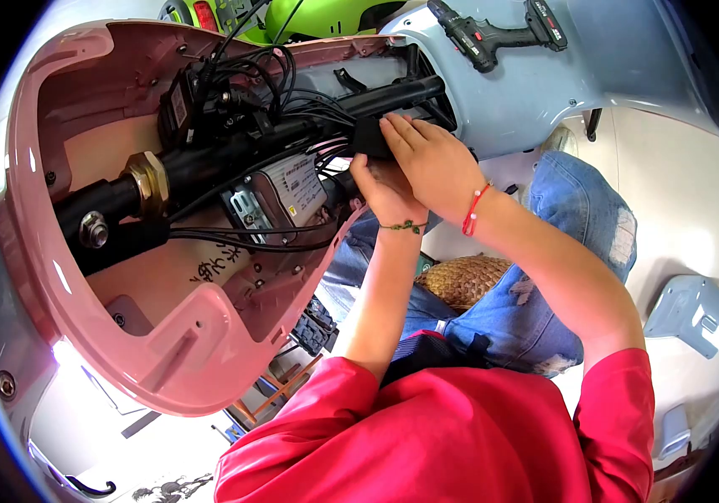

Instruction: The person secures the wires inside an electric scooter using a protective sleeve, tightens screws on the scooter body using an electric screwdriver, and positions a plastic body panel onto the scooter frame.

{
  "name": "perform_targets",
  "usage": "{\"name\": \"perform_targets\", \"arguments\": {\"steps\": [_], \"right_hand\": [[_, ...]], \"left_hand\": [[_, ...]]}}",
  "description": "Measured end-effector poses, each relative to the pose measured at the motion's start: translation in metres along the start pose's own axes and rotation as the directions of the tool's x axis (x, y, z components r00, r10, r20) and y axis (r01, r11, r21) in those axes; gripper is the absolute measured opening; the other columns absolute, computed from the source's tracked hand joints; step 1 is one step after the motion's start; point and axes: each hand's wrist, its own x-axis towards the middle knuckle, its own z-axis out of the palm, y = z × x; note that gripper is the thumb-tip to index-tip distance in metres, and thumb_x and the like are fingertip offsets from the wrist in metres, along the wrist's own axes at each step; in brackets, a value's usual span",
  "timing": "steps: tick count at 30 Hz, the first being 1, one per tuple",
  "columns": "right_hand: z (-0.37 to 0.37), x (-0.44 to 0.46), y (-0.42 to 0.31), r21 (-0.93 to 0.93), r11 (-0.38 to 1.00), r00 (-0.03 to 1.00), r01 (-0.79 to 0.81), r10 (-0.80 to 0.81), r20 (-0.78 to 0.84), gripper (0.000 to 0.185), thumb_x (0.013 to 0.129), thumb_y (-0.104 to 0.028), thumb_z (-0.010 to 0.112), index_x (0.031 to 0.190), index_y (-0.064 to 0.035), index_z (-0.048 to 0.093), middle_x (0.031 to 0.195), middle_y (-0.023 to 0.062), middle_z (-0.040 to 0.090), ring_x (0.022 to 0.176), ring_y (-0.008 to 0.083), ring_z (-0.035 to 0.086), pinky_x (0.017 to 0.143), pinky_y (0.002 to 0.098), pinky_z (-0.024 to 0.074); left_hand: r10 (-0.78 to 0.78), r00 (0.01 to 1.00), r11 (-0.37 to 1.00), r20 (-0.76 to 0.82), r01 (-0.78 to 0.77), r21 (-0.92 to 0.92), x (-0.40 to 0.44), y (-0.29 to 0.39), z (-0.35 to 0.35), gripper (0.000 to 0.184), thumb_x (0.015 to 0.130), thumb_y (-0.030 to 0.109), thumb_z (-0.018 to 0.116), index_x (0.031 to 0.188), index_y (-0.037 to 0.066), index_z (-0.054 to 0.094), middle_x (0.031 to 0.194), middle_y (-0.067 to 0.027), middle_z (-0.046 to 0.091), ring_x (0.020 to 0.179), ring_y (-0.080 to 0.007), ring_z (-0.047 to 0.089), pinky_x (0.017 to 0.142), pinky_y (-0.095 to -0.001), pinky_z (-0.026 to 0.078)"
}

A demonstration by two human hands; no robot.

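Observation:
A black, flat-sided piece (370, 139) sits against the bundle of black cables (326, 113) inside the pink scooter body shell (188, 356). Its exact kind I cannot make out. My left hand (386, 191), with a green bracelet at the wrist, holds it from below; the thumb shows at its lower edge and the other fingers are mostly hidden. From above, my right hand (439, 163), wearing a red bracelet, presses its fingers together over the same piece. Close by lie a black frame tube (393, 96) and a silver labelled box (295, 186).
A cordless drill (493, 35) lies on the light-blue body panel (510, 101) at the top. A brass nut (148, 184) rings the steering tube on the left. A light-blue cover (693, 314) is on the floor at right. A green shell (326, 17) stands behind.

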Motion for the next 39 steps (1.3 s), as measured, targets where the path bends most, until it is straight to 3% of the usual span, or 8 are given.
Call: {"name": "perform_targets", "arguments": {"steps": [10,21,24,26,33,35,37,39], "right_hand": [[-0.011,0.006,-0.002,0.233,0.967,0.992,-0.099,0.079,0.095,0.050,0.079,-0.007,0.054,0.127,0.0067,0.051,0.130,0.0186,0.055,0.114,0.0308,0.056,0.100,0.0365,0.0446],[-0.007,0.009,-0.006,0.178,0.975,0.991,-0.133,0.132,0.015,0.042,0.086,-0.012,0.050,0.124,0.0047,0.054,0.130,0.0179,0.057,0.120,0.0299,0.055,0.101,0.0376,0.0443],[-0.011,0.017,0.005,0.294,0.948,0.986,-0.126,0.153,-0.070,0.035,0.087,-0.013,0.052,0.118,0.0014,0.058,0.114,0.0197,0.065,0.104,0.0334,0.063,0.088,0.0396,0.0512],[-0.025,0.027,0.015,0.383,0.875,0.946,-0.297,0.214,0.245,0.028,0.088,-0.015,0.053,0.111,-0.0021,0.062,0.096,0.0206,0.067,0.085,0.0380,0.065,0.073,0.0442,0.0537],[-0.025,0.035,0.022,0.272,0.941,0.968,-0.200,0.147,0.204,0.027,0.086,-0.015,0.054,0.109,-0.0056,0.063,0.087,0.0181,0.067,0.076,0.0371,0.065,0.066,0.0463,0.0526],[-0.027,0.024,0.004,0.306,0.920,0.956,-0.243,0.175,0.234,0.032,0.083,-0.014,0.055,0.113,-0.0029,0.061,0.101,0.0183,0.068,0.089,0.0336,0.067,0.076,0.0429,0.0538],[-0.016,0.016,-0.003,0.193,0.979,0.995,-0.061,0.076,-0.071,0.037,0.083,-0.014,0.053,0.116,0.0014,0.058,0.118,0.0187,0.063,0.107,0.0316,0.063,0.090,0.0392,0.0511],[-0.011,0.008,-0.008,0.143,0.986,0.997,-0.081,0.079,0.024,0.040,0.083,-0.012,0.052,0.120,0.0037,0.057,0.129,0.0177,0.058,0.117,0.0307,0.057,0.100,0.0367,0.0461]], "left_hand": [[0.175,0.984,0.870,-0.031,-0.139,0.473,0.003,-0.008,-0.030,0.043,0.102,0.034,0.034,0.138,0.010,0.042,0.134,-0.0098,0.050,0.122,-0.0250,0.050,0.102,-0.0404,0.043],[0.150,0.984,0.913,-0.093,-0.102,0.395,0.006,-0.008,-0.024,0.033,0.101,0.020,0.047,0.132,0.008,0.045,0.126,-0.0082,0.055,0.109,-0.0198,0.058,0.091,-0.0345,0.049],[0.185,0.979,0.891,-0.083,-0.132,0.434,0.010,-0.011,-0.017,0.034,0.100,0.020,0.047,0.131,0.007,0.046,0.127,-0.0082,0.054,0.109,-0.0198,0.058,0.089,-0.0346,0.050],[0.244,0.966,0.867,-0.083,-0.179,0.464,0.012,-0.013,-0.013,0.034,0.097,0.010,0.053,0.130,0.006,0.046,0.124,-0.0070,0.055,0.103,-0.0151,0.060,0.083,-0.0281,0.053],[0.286,0.958,0.781,0.013,-0.241,0.576,0.008,-0.020,-0.008,0.038,0.098,0.013,0.049,0.136,0.012,0.042,0.130,-0.0074,0.053,0.115,-0.0194,0.055,0.096,-0.0340,0.047],[0.260,0.965,0.806,-0.043,-0.192,0.560,0.007,-0.019,-0.015,0.037,0.100,0.020,0.044,0.137,0.013,0.042,0.132,-0.0074,0.052,0.118,-0.0214,0.054,0.099,-0.0364,0.045],[0.222,0.971,0.832,-0.087,-0.142,0.537,0.010,-0.018,-0.020,0.038,0.101,0.027,0.039,0.137,0.014,0.043,0.134,-0.0073,0.051,0.120,-0.0235,0.052,0.102,-0.0387,0.042],[0.116,0.981,0.937,-0.157,-0.056,0.345,0.009,-0.009,-0.021,0.038,0.096,0.012,0.054,0.132,0.011,0.043,0.130,-0.0075,0.053,0.113,-0.0214,0.057,0.092,-0.0347,0.049]]}}
